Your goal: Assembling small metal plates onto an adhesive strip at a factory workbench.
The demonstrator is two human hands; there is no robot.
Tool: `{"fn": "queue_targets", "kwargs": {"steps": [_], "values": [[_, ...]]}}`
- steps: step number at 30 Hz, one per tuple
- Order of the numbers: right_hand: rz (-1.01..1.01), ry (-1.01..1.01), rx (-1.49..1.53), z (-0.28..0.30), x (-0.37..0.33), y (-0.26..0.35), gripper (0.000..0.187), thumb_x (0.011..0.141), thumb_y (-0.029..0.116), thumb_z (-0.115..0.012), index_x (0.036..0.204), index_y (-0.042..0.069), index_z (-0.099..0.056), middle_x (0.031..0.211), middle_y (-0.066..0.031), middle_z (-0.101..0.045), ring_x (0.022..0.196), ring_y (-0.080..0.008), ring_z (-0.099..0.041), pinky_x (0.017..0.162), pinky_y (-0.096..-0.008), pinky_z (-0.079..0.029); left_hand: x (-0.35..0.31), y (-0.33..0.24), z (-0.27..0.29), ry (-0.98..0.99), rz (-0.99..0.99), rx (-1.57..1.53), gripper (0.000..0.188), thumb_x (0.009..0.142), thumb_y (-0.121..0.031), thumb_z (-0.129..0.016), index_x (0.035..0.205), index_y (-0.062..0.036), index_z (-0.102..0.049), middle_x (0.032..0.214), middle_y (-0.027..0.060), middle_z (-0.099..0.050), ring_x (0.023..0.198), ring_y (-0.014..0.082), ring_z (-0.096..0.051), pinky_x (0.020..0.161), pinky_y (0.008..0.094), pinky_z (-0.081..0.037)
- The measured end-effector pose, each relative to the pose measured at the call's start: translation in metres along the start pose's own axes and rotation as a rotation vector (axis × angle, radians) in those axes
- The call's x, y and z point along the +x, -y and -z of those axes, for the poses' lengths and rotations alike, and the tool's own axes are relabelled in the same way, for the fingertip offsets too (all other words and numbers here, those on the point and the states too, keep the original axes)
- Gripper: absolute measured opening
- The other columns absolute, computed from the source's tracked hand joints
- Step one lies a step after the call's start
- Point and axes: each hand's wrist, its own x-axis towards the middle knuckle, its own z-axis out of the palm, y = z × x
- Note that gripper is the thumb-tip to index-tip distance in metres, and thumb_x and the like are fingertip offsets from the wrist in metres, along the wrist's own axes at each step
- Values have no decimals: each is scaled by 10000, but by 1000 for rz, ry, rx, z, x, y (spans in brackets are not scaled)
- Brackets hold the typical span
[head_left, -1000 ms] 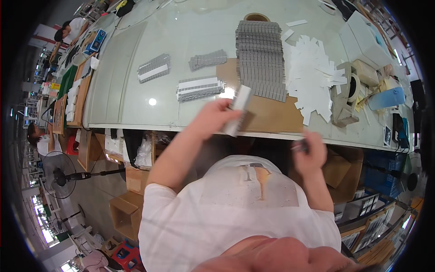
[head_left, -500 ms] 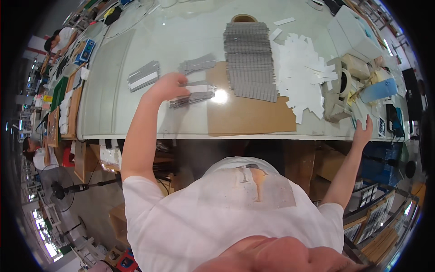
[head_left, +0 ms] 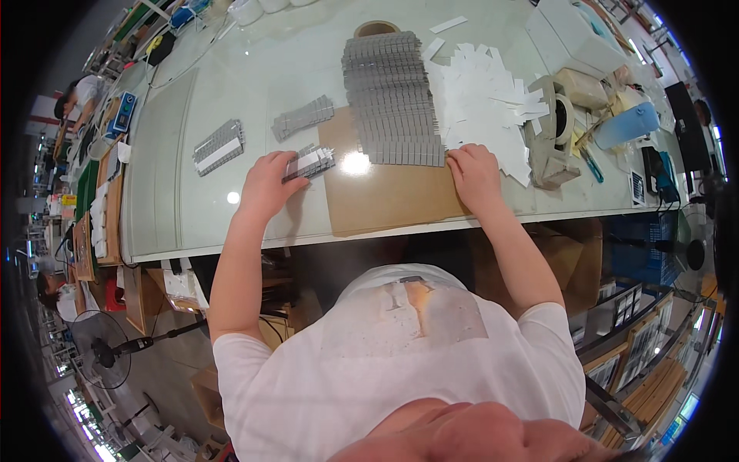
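My left hand (head_left: 269,183) is closed round the left end of a small stack of grey strips (head_left: 317,163) with a white strip on top. On the brown board (head_left: 392,204), a long overlapping row of grey strips (head_left: 392,100) runs toward the back. My right hand (head_left: 476,179) pinches the near right corner of that row, thumb and fingertips together; how many strips it grips is hidden. Behind my left hand lies another grey bundle (head_left: 304,117). Farther left is a grey bundle with a white strip across it (head_left: 219,148).
Loose white strips (head_left: 481,100) are heaped right of the row. Beyond them stand a tape dispenser (head_left: 550,146), a blue bottle (head_left: 627,125) and a white box (head_left: 573,35). A tape roll (head_left: 377,29) lies at the row's far end. The table's front edge (head_left: 292,240) runs before me.
My right hand has come left from the table's right side to the near corner of the grey row. My left hand has shifted to the left end of the small stack. The view has shifted slightly.
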Motion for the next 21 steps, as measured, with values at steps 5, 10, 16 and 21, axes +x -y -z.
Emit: {"fn": "queue_targets", "kwargs": {"steps": [5,10,16,21], "values": [[0,80,-48,-5,3,-2,47,876,114,-696,914,99,-672,903,-52,-604,917,-267,-595,796,-419,-447,-9,-1,-13,-211,-117,-35,567,797,-205,-846,1302,-54,-638,1311,143,-644,1216,360,-591,1043,458,-489],[106,79,-129,-1,-4,3,68,856,91,-657,921,83,-642,911,-69,-596,919,-278,-587,809,-416,-437,-24,-33,-51,-367,-390,-148,439,791,-152,-825,1187,-46,-667,1249,144,-652,1166,370,-605,997,461,-494],[88,-2,-76,38,-48,10,161,850,79,-682,1009,53,-677,1046,-87,-651,983,-293,-612,836,-424,-453,-53,-94,-93,-322,-530,-269,436,796,-171,-826,1186,-51,-676,1195,126,-639,1126,349,-602,980,449,-490],[-65,-93,-110,50,-76,-6,261,900,126,-695,1144,34,-694,1205,-116,-667,1094,-326,-614,934,-446,-453,-55,-124,-95,-327,-553,-137,622,798,-309,-832,1320,-46,-620,1329,124,-582,1256,353,-518,1052,488,-442]]}}
